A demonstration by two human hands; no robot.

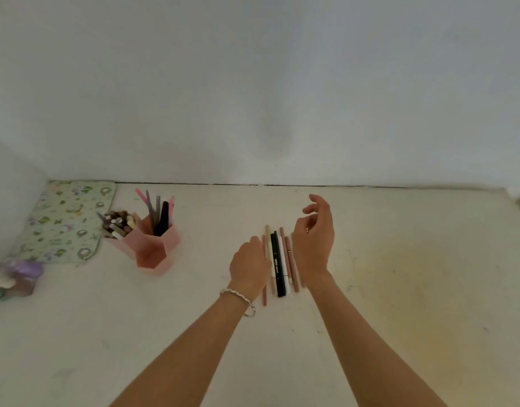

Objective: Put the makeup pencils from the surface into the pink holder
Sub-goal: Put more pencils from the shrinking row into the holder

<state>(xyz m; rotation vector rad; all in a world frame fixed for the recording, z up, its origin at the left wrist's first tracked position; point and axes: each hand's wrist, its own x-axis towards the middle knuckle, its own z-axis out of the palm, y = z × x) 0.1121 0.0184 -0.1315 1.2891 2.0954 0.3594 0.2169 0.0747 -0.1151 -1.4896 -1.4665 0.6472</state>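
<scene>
Both my bare forearms reach forward, side by side. My left hand is palm down, fingers curled under in a loose fist, knuckles up. My right hand is raised on its edge, fingers spread and loosely curved, holding nothing.
</scene>
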